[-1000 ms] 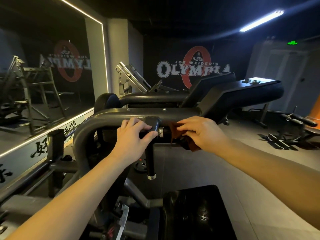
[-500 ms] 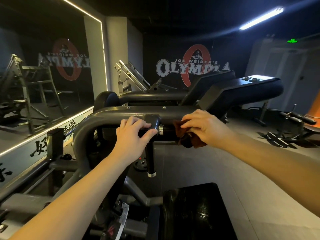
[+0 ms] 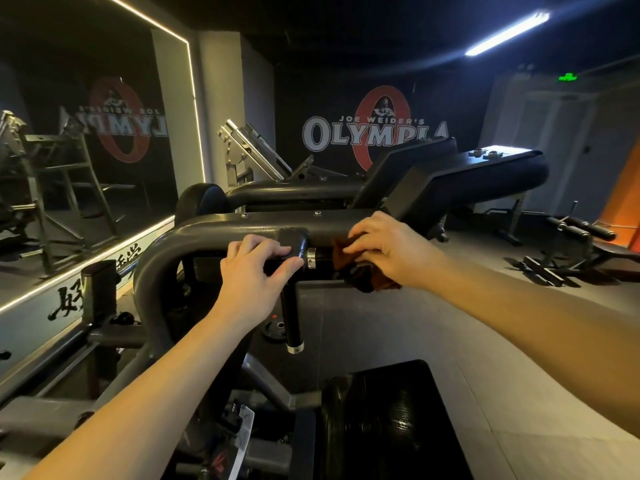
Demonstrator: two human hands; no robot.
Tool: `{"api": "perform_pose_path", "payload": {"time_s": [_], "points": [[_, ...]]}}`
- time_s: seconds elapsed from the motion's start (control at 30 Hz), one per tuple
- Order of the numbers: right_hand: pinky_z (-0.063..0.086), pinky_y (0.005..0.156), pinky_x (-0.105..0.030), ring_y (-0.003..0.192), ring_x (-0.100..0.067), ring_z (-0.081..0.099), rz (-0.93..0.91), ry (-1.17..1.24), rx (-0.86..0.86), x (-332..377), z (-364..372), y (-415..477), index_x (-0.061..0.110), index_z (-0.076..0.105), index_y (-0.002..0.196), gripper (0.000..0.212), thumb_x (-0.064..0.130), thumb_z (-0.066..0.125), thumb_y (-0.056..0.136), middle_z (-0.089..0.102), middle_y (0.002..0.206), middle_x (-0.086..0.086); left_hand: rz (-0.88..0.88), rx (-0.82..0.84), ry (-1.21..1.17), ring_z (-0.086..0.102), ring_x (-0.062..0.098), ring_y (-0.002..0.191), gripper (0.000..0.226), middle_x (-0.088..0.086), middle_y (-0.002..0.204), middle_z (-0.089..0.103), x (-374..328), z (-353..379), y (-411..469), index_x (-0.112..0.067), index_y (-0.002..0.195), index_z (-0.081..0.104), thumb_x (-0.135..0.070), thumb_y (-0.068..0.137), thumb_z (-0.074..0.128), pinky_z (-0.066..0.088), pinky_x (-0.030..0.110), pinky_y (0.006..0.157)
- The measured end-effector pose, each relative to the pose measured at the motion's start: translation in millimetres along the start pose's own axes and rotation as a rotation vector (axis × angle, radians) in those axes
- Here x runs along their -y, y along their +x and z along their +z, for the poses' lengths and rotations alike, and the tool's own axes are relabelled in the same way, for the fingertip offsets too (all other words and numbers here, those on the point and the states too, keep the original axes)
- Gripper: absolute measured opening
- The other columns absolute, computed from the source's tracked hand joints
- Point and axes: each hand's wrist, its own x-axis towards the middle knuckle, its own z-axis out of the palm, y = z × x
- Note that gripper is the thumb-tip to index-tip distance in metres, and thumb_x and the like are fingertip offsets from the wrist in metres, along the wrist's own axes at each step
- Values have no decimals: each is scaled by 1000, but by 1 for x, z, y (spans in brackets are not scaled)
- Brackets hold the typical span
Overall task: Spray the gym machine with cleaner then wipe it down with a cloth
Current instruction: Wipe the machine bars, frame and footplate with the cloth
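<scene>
Gym machine [image 3: 207, 233]: grey tube frame straight ahead. Black seat pad [image 3: 391, 427] is below it, near the camera. Both forearms reach out over the pad to the frame's front bar.

Left hand [image 3: 256, 268]: grips the handle block [image 3: 294, 242] where the grips join the frame, fingers over the top and thumb underneath. Looks like bracing.

Right hand [image 3: 391, 251]: fingers curled round a brown cloth [image 3: 343, 254] and pressing it onto the side handle [image 3: 323, 261]. Loose cloth hangs below the palm.

Down handle [image 3: 291, 313] hangs from the block, untouched. Chrome collar [image 3: 311, 258] sits bare between the hands.

No spray bottle in view, and I can't tell whether the surfaces are wet.

Step, my read: wipe phase, working the side handle.

Next move, my guess: twist the cloth round the handle and run it inward over the collar. Then the left hand has to let go so the block and down handle get wiped.
</scene>
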Motion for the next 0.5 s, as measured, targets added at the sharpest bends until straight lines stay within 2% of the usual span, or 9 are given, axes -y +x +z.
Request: {"api": "perform_pose_path", "payload": {"time_s": [0.13, 0.27, 0.4, 0.5], "points": [[35, 114, -28, 122, -8, 45, 104, -11, -30, -11, -9, -15, 25, 70, 128, 30, 17, 61, 100, 58, 133, 8, -5, -5, 0, 39, 15, 124, 33, -10, 125, 53, 0, 1, -1, -30, 119, 71, -50, 94, 65, 30, 35, 98], [35, 108, -28, 118, -12, 45, 244, 15, -194, 17, 13, -3, 23, 71, 126, 28, 20, 56, 104, 60, 130, 4, -5, -11, -10, 39, 16, 124, 34, -9, 125, 54, 0, 3, -1, -29, 119, 71, -51, 93, 64, 33, 38, 99], [37, 108, -40, 123, -19, 42, 242, 101, -335, 66, 57, 15, 21, 71, 128, 29, 18, 56, 102, 60, 133, 2, 13, -20, 32, 40, 19, 125, 36, -7, 126, 54, 1, 3, -3, -28, 122, 69, -50, 95, 61, 33, 39, 99], [41, 104, -45, 120, -25, 47, 138, 39, -384, 48, 66, -1, 15, 71, 127, 32, 13, 59, 98, 62, 134, -4, 45, -7, 78, 39, 17, 123, 37, -14, 121, 48, 2, 2, -2, -29, 124, 67, -52, 96, 59, 28, 34, 96]]}}
